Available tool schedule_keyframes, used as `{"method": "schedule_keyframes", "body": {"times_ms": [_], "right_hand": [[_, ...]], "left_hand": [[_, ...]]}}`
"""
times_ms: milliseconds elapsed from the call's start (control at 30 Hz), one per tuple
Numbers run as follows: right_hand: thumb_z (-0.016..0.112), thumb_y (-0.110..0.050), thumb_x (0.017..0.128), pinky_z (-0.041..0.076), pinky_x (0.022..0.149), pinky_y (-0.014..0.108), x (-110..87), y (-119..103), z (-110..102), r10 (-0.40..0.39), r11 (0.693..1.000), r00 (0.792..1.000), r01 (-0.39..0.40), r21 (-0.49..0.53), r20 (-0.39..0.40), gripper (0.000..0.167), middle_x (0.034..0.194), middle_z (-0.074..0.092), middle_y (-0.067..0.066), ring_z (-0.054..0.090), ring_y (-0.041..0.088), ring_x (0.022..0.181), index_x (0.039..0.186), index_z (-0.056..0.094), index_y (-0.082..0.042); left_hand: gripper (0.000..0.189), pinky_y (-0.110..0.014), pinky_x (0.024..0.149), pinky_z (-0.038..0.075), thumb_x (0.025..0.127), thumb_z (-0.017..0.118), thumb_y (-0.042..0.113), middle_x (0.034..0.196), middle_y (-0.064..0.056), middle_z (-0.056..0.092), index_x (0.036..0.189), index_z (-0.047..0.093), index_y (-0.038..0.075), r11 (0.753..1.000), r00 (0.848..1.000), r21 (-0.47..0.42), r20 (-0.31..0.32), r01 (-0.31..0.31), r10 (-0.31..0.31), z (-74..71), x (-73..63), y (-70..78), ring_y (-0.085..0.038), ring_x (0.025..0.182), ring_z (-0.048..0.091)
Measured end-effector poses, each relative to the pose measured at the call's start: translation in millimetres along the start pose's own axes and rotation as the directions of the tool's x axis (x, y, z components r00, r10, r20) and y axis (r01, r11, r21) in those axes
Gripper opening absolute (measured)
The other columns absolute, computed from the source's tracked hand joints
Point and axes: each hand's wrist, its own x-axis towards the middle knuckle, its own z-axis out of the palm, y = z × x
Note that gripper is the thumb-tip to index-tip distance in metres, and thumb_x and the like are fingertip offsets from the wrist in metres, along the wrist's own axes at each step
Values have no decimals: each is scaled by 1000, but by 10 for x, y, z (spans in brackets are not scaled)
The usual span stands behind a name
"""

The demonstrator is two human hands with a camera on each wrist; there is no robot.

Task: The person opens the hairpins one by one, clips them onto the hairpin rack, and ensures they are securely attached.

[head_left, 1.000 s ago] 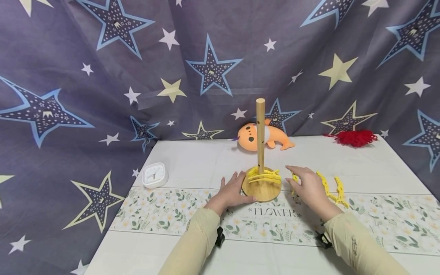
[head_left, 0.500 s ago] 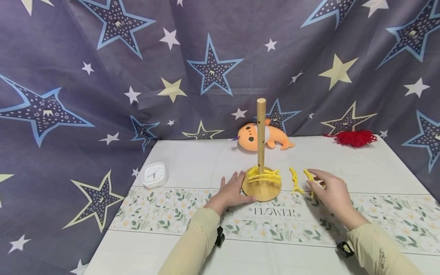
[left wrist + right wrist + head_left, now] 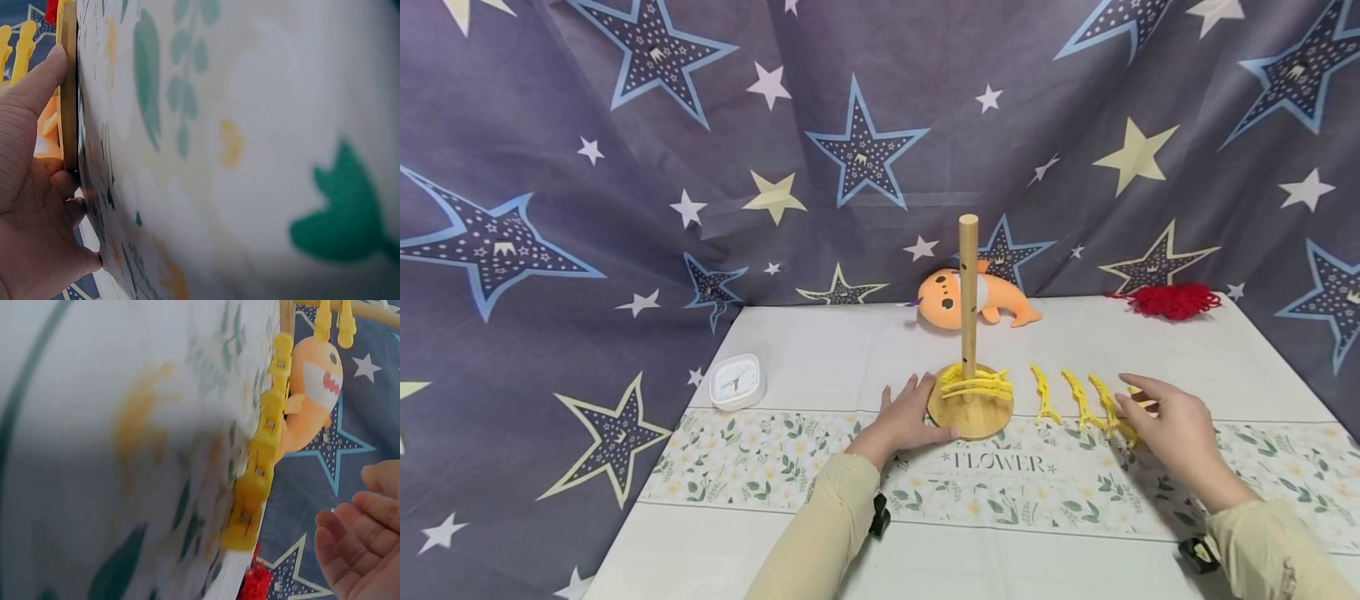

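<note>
A round wooden base (image 3: pixel 973 423) carries an upright wooden post (image 3: pixel 970 292). Low on that post, several yellow hair clips (image 3: pixel 977 387) stick out sideways. My left hand (image 3: pixel 904 421) holds the base at its left side; in the left wrist view the thumb (image 3: pixel 50 72) lies on the base's edge (image 3: pixel 69 137). To the right of the stand, more yellow clips lie in a row on the tablecloth, among them a clip (image 3: pixel 1043 393) and the nearest one (image 3: pixel 242 528). My right hand (image 3: pixel 1176 425) hovers at the row's right end, partly covering the last clip, with nothing in its fingers.
An orange plush toy (image 3: pixel 1007 298) lies behind the post. A white clock (image 3: pixel 737 382) sits at the left and a bundle of red yarn (image 3: pixel 1176 302) at the back right. Behind the table hangs a star-patterned curtain (image 3: pixel 880 250).
My right hand has moved rightward from beside the stand along the row, uncovering the clips one after another. The left hand and the stand have stayed in place.
</note>
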Motion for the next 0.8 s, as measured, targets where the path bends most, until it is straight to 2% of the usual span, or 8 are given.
{"method": "schedule_keyframes", "body": {"times_ms": [100, 267, 400, 567, 800], "right_hand": [[67, -21, 92, 52, 67, 56, -28, 72, -39, 46, 998, 999, -45, -34, 19, 44, 107, 65, 30, 65, 42, 84, 126, 60, 6], [73, -28, 87, 50, 65, 55, -51, 182, -94, 125, 987, 988, -114, -114, 93, 58, 112, 61, 35, 65, 42, 83, 123, 55, 13], [75, -37, 83, 49, 68, 56, -60, 245, -133, 189, 975, 964, -160, -156, 186, 70, 110, 60, 36, 65, 43, 85, 121, 51, 18], [73, -53, 81, 48, 70, 58, -65, 288, -147, 228, 964, 931, -175, -200, 284, 86, 103, 60, 36, 60, 48, 91, 118, 50, 21], [72, -59, 79, 48, 68, 55, -59, 310, -114, 279, 950, 907, -213, -227, 317, 92, 97, 59, 33, 59, 45, 87, 117, 48, 21]], "left_hand": [[104, -58, 116, -2, 80, 69, 62, 160, -8, 23, 157, 19, 14, 1000, 1000, 4, 1, 2, -2, -4, 1, 2, -26, 148, 13], [104, -57, 116, -2, 80, 69, 62, 160, -8, 23, 157, 19, 13, 1000, 1000, 8, 0, 2, -2, -12, 2, 11, -27, 148, 13], [104, -57, 116, -3, 80, 69, 62, 160, -8, 23, 157, 18, 13, 1000, 1000, 3, 2, 4, -4, -26, -7, 19, -27, 148, 13], [104, -57, 116, -4, 80, 69, 62, 161, -7, 21, 157, 17, 13, 1000, 1000, -2, 11, 7, -7, -43, -30, 34, -26, 149, 11], [105, -57, 116, -2, 80, 69, 63, 160, -8, 22, 157, 18, 13, 1000, 1000, 5, 10, 3, -3, -25, -24, 25, -26, 149, 11]]}}
